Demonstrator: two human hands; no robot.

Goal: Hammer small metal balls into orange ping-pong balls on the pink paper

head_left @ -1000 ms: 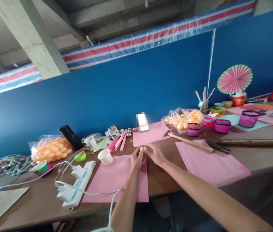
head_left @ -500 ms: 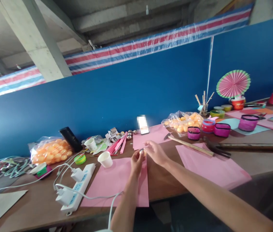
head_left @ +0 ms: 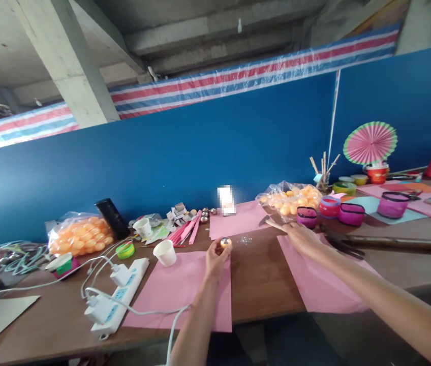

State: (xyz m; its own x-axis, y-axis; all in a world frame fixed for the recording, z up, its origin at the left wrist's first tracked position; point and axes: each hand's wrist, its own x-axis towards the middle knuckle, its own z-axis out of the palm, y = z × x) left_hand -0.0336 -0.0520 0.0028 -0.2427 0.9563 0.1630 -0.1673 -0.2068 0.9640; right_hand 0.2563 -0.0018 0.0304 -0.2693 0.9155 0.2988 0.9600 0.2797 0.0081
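Observation:
My left hand (head_left: 215, 254) pinches a small orange ball (head_left: 225, 242) with a shiny metal piece on it, held just above the top edge of a pink paper sheet (head_left: 185, 287). My right hand (head_left: 304, 237) has reached out to the right and rests with curled fingers on the wooden handle of a hammer (head_left: 276, 223), over another pink sheet (head_left: 322, 277). Whether those fingers grip the handle is unclear. Tiny shiny bits (head_left: 245, 239) lie on the brown table (head_left: 261, 277) between the hands.
A white paper cup (head_left: 164, 251) and a white power strip (head_left: 118, 295) with cables lie left of my hands. Bags of orange balls (head_left: 80, 235) (head_left: 290, 194) sit by the blue wall. Pink and purple round boxes (head_left: 328, 206), a long dark bar (head_left: 398, 241) and a paper fan (head_left: 370, 141) are at the right.
My right hand left the ball and moved right to the hammer handle. My left hand kept the ball, lifting it slightly. The view shifted a little.

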